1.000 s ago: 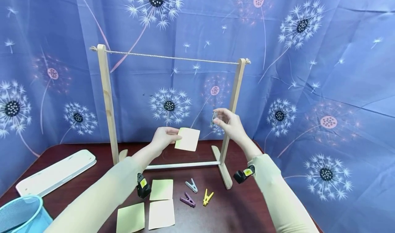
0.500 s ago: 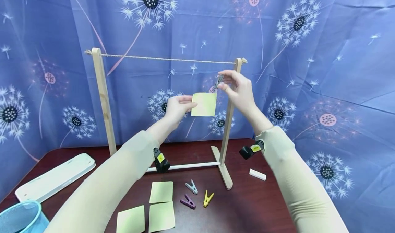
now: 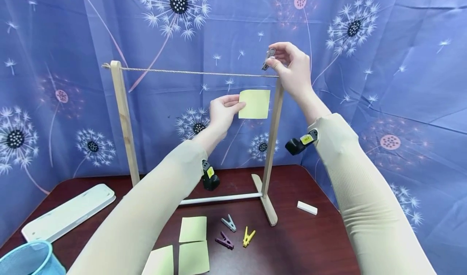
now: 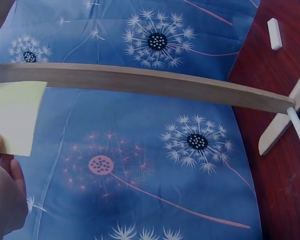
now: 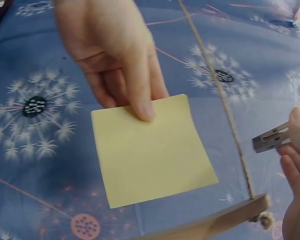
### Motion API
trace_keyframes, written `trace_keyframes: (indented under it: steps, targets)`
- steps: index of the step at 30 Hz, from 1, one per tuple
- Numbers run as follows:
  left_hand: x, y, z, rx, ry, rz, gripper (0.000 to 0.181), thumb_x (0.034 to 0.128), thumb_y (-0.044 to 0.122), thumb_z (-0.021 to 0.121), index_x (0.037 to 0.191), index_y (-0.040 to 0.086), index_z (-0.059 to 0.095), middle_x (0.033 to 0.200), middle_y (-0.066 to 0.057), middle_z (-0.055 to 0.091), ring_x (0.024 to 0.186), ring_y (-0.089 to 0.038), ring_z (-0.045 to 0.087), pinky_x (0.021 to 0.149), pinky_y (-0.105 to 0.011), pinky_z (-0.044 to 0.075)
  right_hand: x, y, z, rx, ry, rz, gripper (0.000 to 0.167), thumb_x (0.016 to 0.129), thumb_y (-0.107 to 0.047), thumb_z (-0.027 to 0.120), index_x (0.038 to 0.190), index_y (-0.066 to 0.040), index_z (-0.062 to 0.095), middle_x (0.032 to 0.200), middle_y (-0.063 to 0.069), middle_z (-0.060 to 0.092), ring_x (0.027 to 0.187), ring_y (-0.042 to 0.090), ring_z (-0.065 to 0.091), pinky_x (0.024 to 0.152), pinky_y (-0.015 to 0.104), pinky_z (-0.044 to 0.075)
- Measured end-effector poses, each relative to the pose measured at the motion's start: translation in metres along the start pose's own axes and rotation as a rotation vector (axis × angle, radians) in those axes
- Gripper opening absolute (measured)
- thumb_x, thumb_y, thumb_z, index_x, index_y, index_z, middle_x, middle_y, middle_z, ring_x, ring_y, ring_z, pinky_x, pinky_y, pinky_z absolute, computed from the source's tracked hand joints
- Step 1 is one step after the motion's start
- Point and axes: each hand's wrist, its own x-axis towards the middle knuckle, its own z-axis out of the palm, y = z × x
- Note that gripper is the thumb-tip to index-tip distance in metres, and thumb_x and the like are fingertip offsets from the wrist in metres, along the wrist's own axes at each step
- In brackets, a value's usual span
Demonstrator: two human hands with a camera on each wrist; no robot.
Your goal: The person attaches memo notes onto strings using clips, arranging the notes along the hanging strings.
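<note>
While the left hand (image 3: 224,114) pinches one yellow note (image 3: 255,105) by its edge, the right hand (image 3: 293,67) grips one metal clip (image 3: 268,58) between thumb and fingers. The note is below the single rope (image 3: 197,71), apart from it and near its right end; the clip, also apart from the rope, appears above it in the head view. Two wooden posts, the left post (image 3: 125,121) and the right post (image 3: 273,141), carry the rope, with one white bar (image 3: 222,198) low between them. Three pegs lie on the table (image 3: 292,242): one pale blue peg (image 3: 229,223), one purple peg (image 3: 224,241), one yellow peg (image 3: 249,237). Three more notes (image 3: 193,229) lie to their left, one cut off by the frame. One white block (image 3: 307,208) lies at right; one white case (image 3: 69,212) and one blue basket (image 3: 53,263) are at far left. One flowered curtain (image 3: 237,24) hangs behind.
</note>
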Motion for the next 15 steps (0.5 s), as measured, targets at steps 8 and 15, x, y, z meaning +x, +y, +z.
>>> trace_keyframes:
  steps: [8, 15]
  targets:
    - [0.008, 0.007, 0.005, -0.007, 0.045, 0.014, 0.029, 0.0853, 0.006, 0.075, 0.113, 0.001, 0.071, 0.110, -0.017, 0.072, 0.105, -0.021, 0.069, 0.096, -0.025, 0.049, 0.017, 0.001, -0.004, -0.084, -0.050, 0.080, 0.024, 0.089, -0.011, 0.071, 0.111, -0.002, 0.070, 0.087, -0.007, 0.066, 0.076, -0.007, 0.059, 0.079, 0.014, 0.048]
    - [0.012, 0.006, 0.012, 0.012, 0.027, 0.020, 0.029, 0.0858, 0.006, 0.074, 0.114, 0.000, 0.070, 0.110, -0.018, 0.072, 0.105, -0.023, 0.069, 0.090, -0.023, 0.052, 0.017, 0.002, -0.007, -0.113, -0.088, 0.100, 0.020, 0.090, -0.014, 0.070, 0.108, -0.004, 0.071, 0.076, -0.019, 0.062, 0.070, -0.010, 0.059, 0.068, 0.015, 0.043]
